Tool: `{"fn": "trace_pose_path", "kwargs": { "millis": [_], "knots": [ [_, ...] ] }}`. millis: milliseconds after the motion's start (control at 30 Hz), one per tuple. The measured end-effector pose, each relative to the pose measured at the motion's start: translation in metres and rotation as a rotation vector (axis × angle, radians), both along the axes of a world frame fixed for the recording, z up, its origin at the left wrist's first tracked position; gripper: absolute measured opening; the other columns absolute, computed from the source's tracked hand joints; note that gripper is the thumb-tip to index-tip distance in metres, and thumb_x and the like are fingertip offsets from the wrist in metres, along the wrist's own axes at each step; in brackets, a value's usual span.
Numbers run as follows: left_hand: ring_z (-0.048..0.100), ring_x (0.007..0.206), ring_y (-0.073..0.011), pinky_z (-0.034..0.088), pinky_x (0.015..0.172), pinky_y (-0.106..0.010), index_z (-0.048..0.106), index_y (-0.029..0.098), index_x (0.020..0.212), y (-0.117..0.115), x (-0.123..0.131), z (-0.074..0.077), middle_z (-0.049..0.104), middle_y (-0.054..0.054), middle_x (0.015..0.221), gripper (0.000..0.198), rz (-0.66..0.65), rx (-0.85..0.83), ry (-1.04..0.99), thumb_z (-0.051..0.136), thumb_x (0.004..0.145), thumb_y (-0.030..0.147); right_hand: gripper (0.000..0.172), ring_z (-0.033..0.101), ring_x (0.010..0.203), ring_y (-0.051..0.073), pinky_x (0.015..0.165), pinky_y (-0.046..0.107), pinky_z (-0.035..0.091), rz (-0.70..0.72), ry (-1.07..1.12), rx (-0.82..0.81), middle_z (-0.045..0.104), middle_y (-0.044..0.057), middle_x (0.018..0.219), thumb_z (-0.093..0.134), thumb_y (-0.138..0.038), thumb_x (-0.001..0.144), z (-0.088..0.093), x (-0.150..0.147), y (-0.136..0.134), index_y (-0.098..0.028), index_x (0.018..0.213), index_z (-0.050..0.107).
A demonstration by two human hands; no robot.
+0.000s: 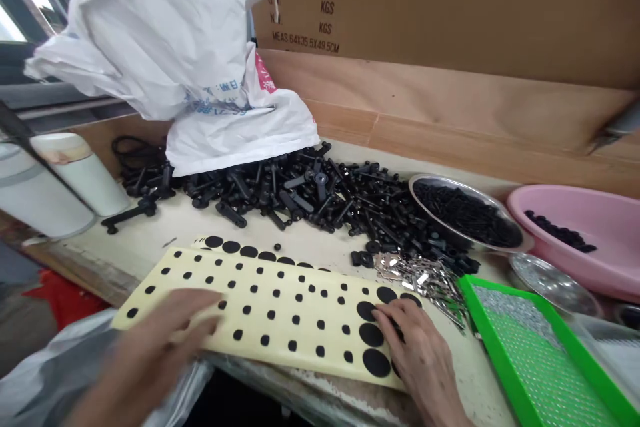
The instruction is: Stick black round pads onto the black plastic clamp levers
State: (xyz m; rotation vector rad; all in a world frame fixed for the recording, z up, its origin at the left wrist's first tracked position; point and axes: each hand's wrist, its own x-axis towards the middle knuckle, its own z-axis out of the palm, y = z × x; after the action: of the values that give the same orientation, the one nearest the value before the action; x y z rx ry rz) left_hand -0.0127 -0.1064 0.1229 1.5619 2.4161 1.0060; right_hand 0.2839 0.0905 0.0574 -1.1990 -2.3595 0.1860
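A pale yellow sticker sheet (280, 327) lies at the table's front edge, with rows of small black dots and a column of large black round stickers at its right end. My right hand (420, 347) rests over that end, fingers bent and close together, the tips pinching at the edge of a large round black sticker (367, 310). Part of the sticker column is hidden beneath this hand. Over the sheet's left part, my left hand (170, 333) is smeared by motion, and anything in it cannot be made out. Behind, a second sheet (255, 251) with black circles shows partly.
Black plastic arm-like parts (300, 193) are heaped under a white sack (165, 47). Small metal pieces (425, 277) lie near a green tray (530, 347). A steel bowl (517, 240), pink basin (600, 203) and white bottles (83, 170) stand around. A cardboard box (450, 13) is behind.
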Motion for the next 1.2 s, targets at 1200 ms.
{"fn": "trace_pose_path", "kwargs": {
  "millis": [1200],
  "knots": [
    [0.051,0.101,-0.0265,0.039,0.091,-0.043,0.064,0.026,0.106,0.133,0.105,-0.019,0.063,-0.005,0.099,0.028,-0.504,-0.224,-0.386,0.065,0.08,0.036,0.02,0.055,0.095,0.018,0.082,0.024,0.041,0.153,0.466,-0.625,0.058,0.001,0.094,0.051,-0.04,0.091,0.051,0.003,-0.002,-0.025,0.08,0.057]
  ]
}}
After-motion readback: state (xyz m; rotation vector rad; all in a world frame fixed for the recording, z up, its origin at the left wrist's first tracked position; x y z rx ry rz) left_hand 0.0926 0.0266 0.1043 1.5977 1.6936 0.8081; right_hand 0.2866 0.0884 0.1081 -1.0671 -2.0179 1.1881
